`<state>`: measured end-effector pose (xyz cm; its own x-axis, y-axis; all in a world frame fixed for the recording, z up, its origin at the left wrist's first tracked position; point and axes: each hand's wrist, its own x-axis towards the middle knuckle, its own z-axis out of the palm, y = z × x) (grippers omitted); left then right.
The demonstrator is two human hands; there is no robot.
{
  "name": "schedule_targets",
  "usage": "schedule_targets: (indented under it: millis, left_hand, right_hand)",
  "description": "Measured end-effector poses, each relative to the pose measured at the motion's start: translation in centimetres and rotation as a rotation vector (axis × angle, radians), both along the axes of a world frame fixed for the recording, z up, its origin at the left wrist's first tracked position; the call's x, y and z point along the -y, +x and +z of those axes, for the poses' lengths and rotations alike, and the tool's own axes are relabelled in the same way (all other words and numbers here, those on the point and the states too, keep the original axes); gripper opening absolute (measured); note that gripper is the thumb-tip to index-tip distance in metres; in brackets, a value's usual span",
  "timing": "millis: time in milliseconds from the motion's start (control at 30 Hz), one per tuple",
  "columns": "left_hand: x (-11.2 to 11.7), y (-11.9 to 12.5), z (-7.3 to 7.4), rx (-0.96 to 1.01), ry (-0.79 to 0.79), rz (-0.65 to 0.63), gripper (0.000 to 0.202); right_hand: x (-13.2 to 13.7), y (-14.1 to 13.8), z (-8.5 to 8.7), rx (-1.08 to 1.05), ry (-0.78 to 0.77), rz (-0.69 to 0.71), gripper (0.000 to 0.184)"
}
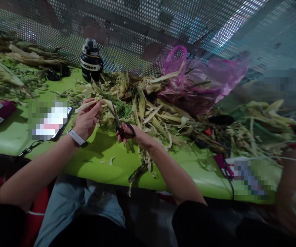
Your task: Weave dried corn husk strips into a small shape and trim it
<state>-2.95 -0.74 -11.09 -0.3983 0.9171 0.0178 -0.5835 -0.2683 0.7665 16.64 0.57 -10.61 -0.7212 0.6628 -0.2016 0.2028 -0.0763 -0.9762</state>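
Observation:
My left hand (87, 116) pinches a pale strip of dried corn husk (84, 105) between thumb and fingers, with a watch on that wrist. To its right, my right hand (126, 133) grips a pair of dark scissors (117, 120) by the handles. The blades point up and left toward the husk by my left fingertips; whether they touch it I cannot tell. Behind and right of my hands lies a heap of dried husks (148, 109) mixed with green shreds (123, 109).
A dark bottle (91, 63) stands behind the heap, against a perforated metal screen (127, 37). A pink plastic bag (189, 89) is at right. A phone (51, 121) lies left on the green tabletop (99, 168). Another person's arm (292, 192) is at far right.

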Motion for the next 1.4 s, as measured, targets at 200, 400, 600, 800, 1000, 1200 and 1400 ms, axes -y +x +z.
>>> schedule_targets:
  millis: [200,400,600,800,1000,1200,1400]
  left_hand:
    - [0.38,0.48,-0.52,-0.106,0.042,-0.025,0.030]
    - [0.90,0.82,-0.58,-0.158,0.022,-0.133,0.033]
    - [1.08,0.96,-0.36,-0.113,0.034,-0.163,0.033]
    - [1.06,1.06,-0.56,-0.142,0.046,-0.174,0.034]
    - [0.90,1.03,-0.83,-0.141,0.052,-0.176,0.035]
    - [0.50,0.57,-0.89,-0.168,0.091,-0.173,0.035]
    - [0.11,0.27,-0.99,-0.169,0.092,-0.167,0.034]
  right_hand:
    - [0.09,-0.37,-0.55,-0.028,0.011,-0.070,0.059]
    - [0.13,-0.60,-0.48,-0.020,0.075,-0.123,0.058]
    - [0.13,-0.60,-0.54,-0.033,0.100,-0.169,0.055]
    - [0.49,-0.61,0.04,-0.012,0.141,-0.209,0.059]
    - [0.21,-0.56,-0.51,-0.034,0.133,-0.214,0.058]
    - [0.02,-0.26,-0.02,-0.022,0.154,-0.199,0.060]
    - [0.02,-0.21,0.14,-0.022,0.177,-0.206,0.056]
